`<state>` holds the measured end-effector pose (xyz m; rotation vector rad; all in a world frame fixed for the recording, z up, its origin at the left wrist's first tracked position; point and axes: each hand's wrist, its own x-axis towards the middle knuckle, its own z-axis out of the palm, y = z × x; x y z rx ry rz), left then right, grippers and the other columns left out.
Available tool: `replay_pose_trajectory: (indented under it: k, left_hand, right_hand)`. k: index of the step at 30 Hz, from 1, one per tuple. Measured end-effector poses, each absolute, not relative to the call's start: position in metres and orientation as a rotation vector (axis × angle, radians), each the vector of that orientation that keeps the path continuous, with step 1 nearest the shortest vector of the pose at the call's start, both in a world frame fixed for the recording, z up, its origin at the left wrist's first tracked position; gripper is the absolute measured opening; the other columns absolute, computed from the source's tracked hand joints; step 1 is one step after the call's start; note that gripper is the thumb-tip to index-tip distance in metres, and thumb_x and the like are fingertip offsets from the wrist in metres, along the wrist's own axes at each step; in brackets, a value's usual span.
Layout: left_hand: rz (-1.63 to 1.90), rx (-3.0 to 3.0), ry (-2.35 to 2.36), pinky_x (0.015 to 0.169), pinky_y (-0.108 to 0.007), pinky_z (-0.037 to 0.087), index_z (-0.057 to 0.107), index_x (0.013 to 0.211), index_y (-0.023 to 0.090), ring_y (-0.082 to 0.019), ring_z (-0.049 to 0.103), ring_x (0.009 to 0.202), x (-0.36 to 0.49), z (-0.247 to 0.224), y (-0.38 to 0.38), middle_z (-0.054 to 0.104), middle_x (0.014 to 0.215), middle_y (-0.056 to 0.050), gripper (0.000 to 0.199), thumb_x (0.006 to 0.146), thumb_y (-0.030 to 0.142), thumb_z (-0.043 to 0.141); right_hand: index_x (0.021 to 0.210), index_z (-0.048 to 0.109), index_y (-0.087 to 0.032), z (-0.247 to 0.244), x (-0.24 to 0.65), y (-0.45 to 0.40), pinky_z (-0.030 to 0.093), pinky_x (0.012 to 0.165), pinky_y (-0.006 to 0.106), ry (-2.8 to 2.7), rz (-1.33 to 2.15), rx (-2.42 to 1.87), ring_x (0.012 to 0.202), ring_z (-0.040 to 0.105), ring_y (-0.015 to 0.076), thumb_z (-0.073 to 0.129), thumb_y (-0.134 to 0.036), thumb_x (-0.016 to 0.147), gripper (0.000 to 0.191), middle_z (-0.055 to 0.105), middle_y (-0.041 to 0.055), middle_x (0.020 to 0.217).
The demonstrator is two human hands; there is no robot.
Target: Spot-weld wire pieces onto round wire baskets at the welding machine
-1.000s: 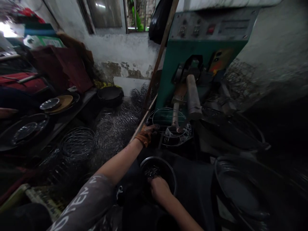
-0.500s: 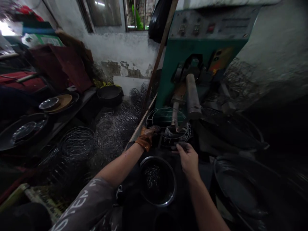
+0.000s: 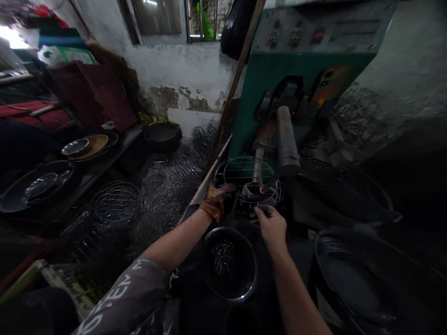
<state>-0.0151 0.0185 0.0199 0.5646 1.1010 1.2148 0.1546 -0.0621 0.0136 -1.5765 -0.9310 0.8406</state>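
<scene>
A round wire rack (image 3: 240, 177) with a rim and cross wires sits at the lower electrode (image 3: 258, 167) of a green machine that looks like a spot welder (image 3: 240, 121). My left hand (image 3: 217, 197), in a stained orange-brown glove, is closed on the rack's near left edge. Bare, my right hand (image 3: 271, 225) pinches at the near rim, thumb and fingers together; whatever is between them is too small and dark to name. Below and between my hands is a round bowl (image 3: 248, 294) holding several small shiny metal pieces (image 3: 221, 256).
Loose wire racks (image 3: 117, 204) and tangled wire pieces (image 3: 167, 177) pile up on the left. A wooden pole (image 3: 237, 74) leans beside the machine. The machine's thick upper arm (image 3: 288, 139) overhangs the rack. At right stands a dark round container (image 3: 319, 260).
My right hand has come up slightly to the rack's near rim. My left hand stays at the rack's left side. The whole view has shifted a little.
</scene>
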Motion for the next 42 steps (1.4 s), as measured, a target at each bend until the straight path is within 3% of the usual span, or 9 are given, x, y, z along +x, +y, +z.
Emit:
replay_pose_trajectory:
  k: [8, 16, 20, 24, 28, 32, 38, 42]
  left_hand:
    - [1.268, 0.505, 1.095, 0.072, -0.031, 0.056, 0.062, 0.108, 0.022, -0.023, 0.073, 0.089, -0.012, 0.015, 0.021, 0.076, 0.095, -0.005, 0.057, 0.059, 0.017, 0.092]
    - [1.276, 0.523, 1.036, 0.08, -0.036, 0.057, 0.062, 0.106, 0.022, -0.025, 0.072, 0.092, -0.008, 0.029, 0.014, 0.074, 0.088, -0.004, 0.053, 0.061, 0.016, 0.089]
    - [1.249, 0.528, 1.105, 0.077, -0.035, 0.056, 0.063, 0.102, 0.021, -0.024, 0.071, 0.09, -0.012, 0.033, 0.013, 0.073, 0.091, -0.005, 0.047, 0.062, 0.012, 0.088]
    - [1.226, 0.567, 1.041, 0.077, -0.033, 0.056, 0.064, 0.095, 0.018, -0.023, 0.071, 0.092, -0.018, 0.028, 0.014, 0.073, 0.092, -0.007, 0.027, 0.074, 0.01, 0.079]
    - [1.228, 0.544, 0.982, 0.08, -0.033, 0.056, 0.066, 0.096, 0.017, -0.022, 0.07, 0.093, -0.021, 0.015, 0.018, 0.074, 0.095, -0.008, 0.022, 0.079, 0.007, 0.075]
    - [1.255, 0.504, 1.006, 0.084, -0.034, 0.056, 0.063, 0.105, 0.02, -0.02, 0.071, 0.091, -0.019, 0.001, 0.02, 0.073, 0.093, -0.005, 0.029, 0.081, 0.008, 0.073]
    - [1.235, 0.59, 0.982, 0.083, -0.03, 0.055, 0.06, 0.113, 0.021, -0.02, 0.071, 0.094, -0.025, 0.005, 0.012, 0.075, 0.099, -0.005, 0.044, 0.074, 0.011, 0.079]
    - [1.231, 0.562, 1.002, 0.077, -0.029, 0.055, 0.062, 0.115, 0.023, -0.019, 0.072, 0.089, -0.025, 0.012, 0.011, 0.074, 0.095, -0.004, 0.048, 0.073, 0.016, 0.083]
  right_hand:
    - [0.089, 0.07, -0.02, 0.011, 0.159, -0.064, 0.048, 0.053, 0.034, -1.096, 0.703, -1.774, 0.047, 0.059, 0.0206, 0.057, -0.073, 0.075, 0.057, 0.069, 0.0051, 0.061]
    - [0.091, 0.071, -0.019, 0.008, 0.158, -0.066, 0.057, 0.08, 0.04, -1.253, 0.346, -1.805, 0.08, 0.073, 0.0287, 0.048, -0.057, 0.085, 0.045, 0.078, 0.0143, 0.085]
    - [0.099, 0.072, -0.018, 0.002, 0.152, -0.089, 0.057, 0.087, 0.04, -1.453, 0.144, -1.748, 0.092, 0.074, 0.0279, 0.044, -0.044, 0.095, 0.039, 0.079, 0.0155, 0.096]
    - [0.115, 0.074, -0.018, 0.001, 0.147, -0.128, 0.057, 0.085, 0.039, -1.917, 0.306, -1.844, 0.095, 0.074, 0.0276, 0.042, -0.026, 0.097, 0.037, 0.079, 0.0149, 0.108]
    - [0.127, 0.072, -0.02, 0.01, 0.126, -0.159, 0.057, 0.084, 0.035, -2.293, 0.603, -1.971, 0.102, 0.074, 0.0271, 0.049, -0.019, 0.097, 0.038, 0.078, 0.0148, 0.118]
    - [0.126, 0.074, -0.019, 0.004, 0.082, -0.173, 0.055, 0.086, 0.03, -2.863, 1.079, -1.661, 0.107, 0.074, 0.0258, 0.051, -0.008, 0.093, 0.042, 0.078, 0.0147, 0.117]
    - [0.125, 0.075, -0.012, -0.016, 0.058, -0.172, 0.054, 0.09, 0.032, -3.001, 1.054, -1.683, 0.119, 0.07, 0.0289, 0.041, -0.003, 0.095, 0.046, 0.073, 0.021, 0.129]
    - [0.126, 0.074, -0.014, -0.01, 0.065, -0.171, 0.054, 0.089, 0.03, -2.906, 1.162, -1.732, 0.114, 0.072, 0.0271, 0.044, -0.001, 0.091, 0.047, 0.073, 0.0201, 0.127]
